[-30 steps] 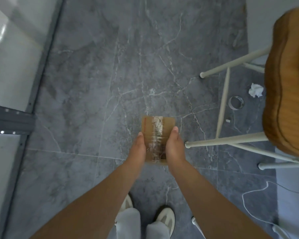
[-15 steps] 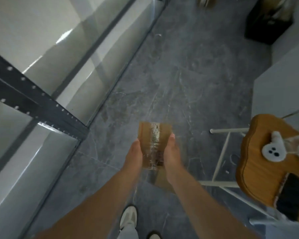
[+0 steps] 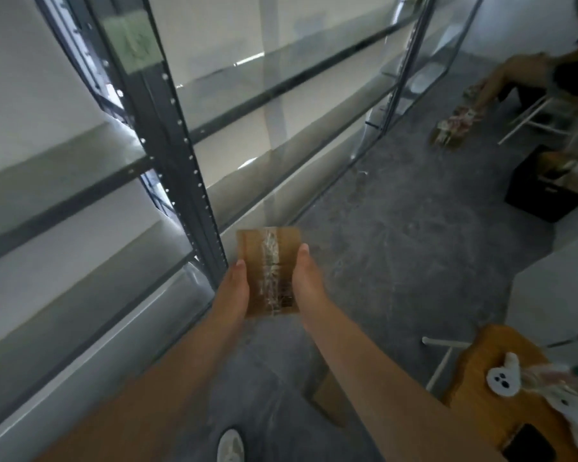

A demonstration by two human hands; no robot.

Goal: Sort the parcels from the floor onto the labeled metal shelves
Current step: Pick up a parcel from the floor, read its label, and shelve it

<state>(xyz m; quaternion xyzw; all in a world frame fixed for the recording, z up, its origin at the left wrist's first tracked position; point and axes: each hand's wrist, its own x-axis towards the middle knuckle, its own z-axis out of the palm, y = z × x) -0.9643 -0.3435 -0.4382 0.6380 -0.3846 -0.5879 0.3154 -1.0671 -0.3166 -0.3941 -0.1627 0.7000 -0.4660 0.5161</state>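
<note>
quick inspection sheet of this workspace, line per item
surface: grey floor, blurred
job's things: taped parcel held in the air beside the metal shelves; more parcels on the floor far right
clutter: wooden stool with white bits on it; black crate; cardboard piece on the floor
grips: left hand and right hand hold the parcel by its sides, thumbs on top
cables: nothing seen
surroundings: seated person far right

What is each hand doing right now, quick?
Left hand: holding the cardboard parcel by its left side.
Right hand: holding the same parcel's right side.
</note>
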